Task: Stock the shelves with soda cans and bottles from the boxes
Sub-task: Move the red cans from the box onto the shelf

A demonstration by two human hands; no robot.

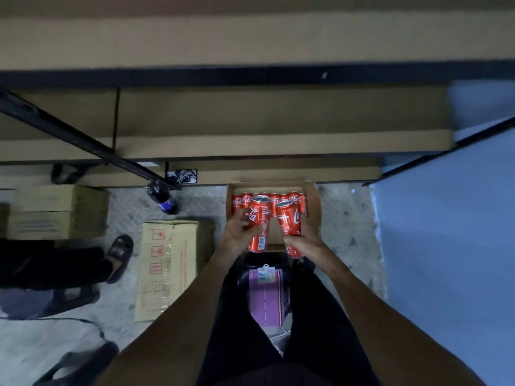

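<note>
While the person stands over the box [315, 207], each hand holds one red cola can above its near end.

Left hand [238, 234]: fingers and thumb curled round the left can [259, 227], gripping from the can's left side. Can upright, slightly tilted, top toward the shelf [250, 140].

Right hand [305, 240]: wrapped round the lower half of the right can [289, 221], gripping from its right side. Similar tilt.

The two held cans are just beside each other; cannot tell whether they touch.

Box: open, flaps up, on the floor [348, 224], far end against the foot of the shelf. A row of cans [278, 198] stands upright along the box's far wall. The box bottom nearer the person shows plain cardboard.

Shelf: brown boards in a dark metal frame, beyond the box.

Left of the box:
- A dark bottle [163, 197] with a blue label stands on the floor.
- A closed carton [167, 263] lies flat, nearer the person.
- Stacked cartons [61, 213] sit well apart.
- A sandalled foot [119, 254] is between the stacked cartons and the closed carton.

On the person's side of the box, a purple cloth [266, 296] with a tag hangs at the person's front.
</note>
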